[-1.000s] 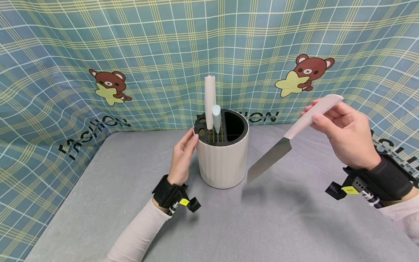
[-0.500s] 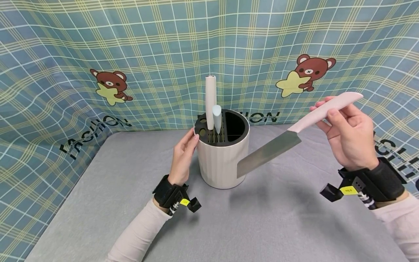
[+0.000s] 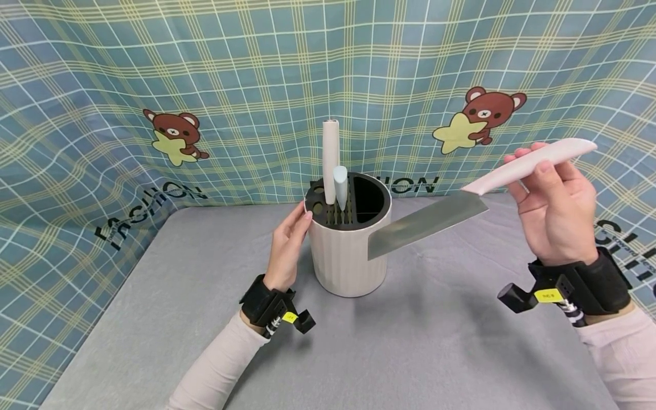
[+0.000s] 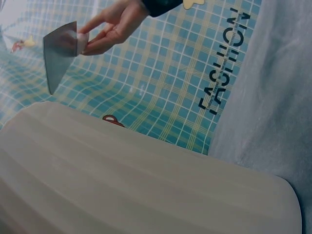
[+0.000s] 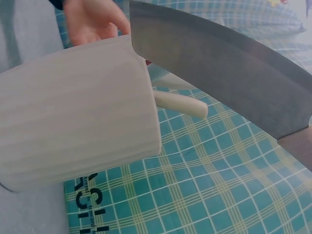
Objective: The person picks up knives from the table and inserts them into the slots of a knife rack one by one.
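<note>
A kitchen knife [image 3: 427, 225] with a broad steel blade and a pale pink handle is in my right hand [image 3: 556, 208], which pinches the handle between thumb and fingers. The blade slants down to the left, and in the head view its end overlaps the knife holder's right side. This white ribbed knife holder [image 3: 343, 262] stands upright on the table. My left hand [image 3: 287, 247] rests on its left rim with fairly straight fingers. A white-handled tool [image 3: 330, 159] and a light blue-handled one [image 3: 340, 185] stand in its black slotted top; their lower parts are hidden.
The holder's black top has round holes at left, narrow slots in the middle and a large dark compartment [image 3: 370, 199] at right. A grey cloth [image 3: 435, 353] covers the table. Behind hangs a plaid curtain [image 3: 287, 85] with printed bears.
My right hand has moved right and slightly up with the kitchen knife. The blade has swung up to a flatter slant. My left hand and the holder stay put.
</note>
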{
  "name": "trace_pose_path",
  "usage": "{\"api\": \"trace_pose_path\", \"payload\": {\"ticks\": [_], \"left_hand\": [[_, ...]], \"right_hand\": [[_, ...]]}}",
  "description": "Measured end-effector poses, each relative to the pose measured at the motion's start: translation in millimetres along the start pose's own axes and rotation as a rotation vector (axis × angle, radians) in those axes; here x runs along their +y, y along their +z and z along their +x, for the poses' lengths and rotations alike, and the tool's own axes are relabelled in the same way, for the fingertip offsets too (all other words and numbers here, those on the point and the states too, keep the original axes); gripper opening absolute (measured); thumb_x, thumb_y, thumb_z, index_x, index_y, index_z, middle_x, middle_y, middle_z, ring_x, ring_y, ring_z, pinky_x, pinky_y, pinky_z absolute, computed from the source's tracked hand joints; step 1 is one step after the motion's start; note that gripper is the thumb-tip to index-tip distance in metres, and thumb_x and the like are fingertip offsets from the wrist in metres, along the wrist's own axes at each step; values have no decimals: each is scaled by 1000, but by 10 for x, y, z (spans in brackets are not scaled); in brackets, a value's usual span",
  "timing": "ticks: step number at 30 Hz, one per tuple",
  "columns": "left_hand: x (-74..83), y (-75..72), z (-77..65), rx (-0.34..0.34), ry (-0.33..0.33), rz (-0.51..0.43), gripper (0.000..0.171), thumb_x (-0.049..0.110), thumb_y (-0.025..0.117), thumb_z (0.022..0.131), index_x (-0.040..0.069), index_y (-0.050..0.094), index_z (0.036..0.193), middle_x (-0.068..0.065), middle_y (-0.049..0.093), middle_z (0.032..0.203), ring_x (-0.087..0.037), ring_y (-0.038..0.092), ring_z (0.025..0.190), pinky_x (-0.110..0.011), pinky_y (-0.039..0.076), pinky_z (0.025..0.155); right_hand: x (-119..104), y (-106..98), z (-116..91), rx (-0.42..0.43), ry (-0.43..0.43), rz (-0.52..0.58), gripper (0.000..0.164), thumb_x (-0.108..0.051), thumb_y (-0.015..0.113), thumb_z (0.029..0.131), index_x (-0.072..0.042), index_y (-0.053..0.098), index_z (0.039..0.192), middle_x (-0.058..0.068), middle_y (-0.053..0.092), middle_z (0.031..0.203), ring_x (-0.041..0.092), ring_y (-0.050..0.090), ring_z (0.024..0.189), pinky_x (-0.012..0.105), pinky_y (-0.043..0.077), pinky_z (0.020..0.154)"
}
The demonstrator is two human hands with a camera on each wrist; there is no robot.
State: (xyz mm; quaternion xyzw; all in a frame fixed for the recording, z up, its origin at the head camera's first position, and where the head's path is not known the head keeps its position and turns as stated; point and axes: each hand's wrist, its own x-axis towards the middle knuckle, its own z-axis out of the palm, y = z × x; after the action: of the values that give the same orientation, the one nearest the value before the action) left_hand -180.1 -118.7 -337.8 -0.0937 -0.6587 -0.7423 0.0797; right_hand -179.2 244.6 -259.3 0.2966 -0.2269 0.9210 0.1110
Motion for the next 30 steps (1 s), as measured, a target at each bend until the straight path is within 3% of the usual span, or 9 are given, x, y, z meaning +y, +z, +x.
{"api": "trace_pose_path", "payload": {"ticks": [11, 17, 24, 30], "left_hand": [[-8, -5, 6, -6, 1, -2, 57, 26, 51, 103, 7, 31, 152, -4, 30, 157, -14, 32, 142, -24, 32, 119], [-10, -1, 10, 5, -15, 5, 55, 26, 50, 103, 9, 32, 151, -3, 31, 157, -12, 33, 142, -22, 32, 118], [-8, 2, 7, 6, -16, -3, 55, 26, 51, 103, 9, 33, 151, -3, 32, 156, -11, 33, 141, -23, 32, 118], [-8, -1, 3, -1, -9, -4, 57, 27, 52, 102, 8, 31, 152, -3, 31, 157, -12, 33, 142, -23, 31, 119]], "right_hand": [[33, 52, 98, 79, -67, 8, 29, 17, 50, 92, 20, 47, 121, 32, 60, 107, 43, 64, 99, 49, 53, 99], [97, 72, 197, 76, -95, -17, 27, 18, 50, 92, 21, 48, 119, 33, 60, 106, 42, 64, 98, 49, 55, 96], [204, 92, 298, 101, -170, -197, 30, 16, 54, 91, 22, 48, 120, 29, 63, 101, 38, 67, 93, 45, 58, 92], [243, 118, 368, 72, -111, -133, 28, 18, 51, 91, 21, 48, 119, 30, 61, 105, 40, 65, 98, 47, 56, 95]]}}
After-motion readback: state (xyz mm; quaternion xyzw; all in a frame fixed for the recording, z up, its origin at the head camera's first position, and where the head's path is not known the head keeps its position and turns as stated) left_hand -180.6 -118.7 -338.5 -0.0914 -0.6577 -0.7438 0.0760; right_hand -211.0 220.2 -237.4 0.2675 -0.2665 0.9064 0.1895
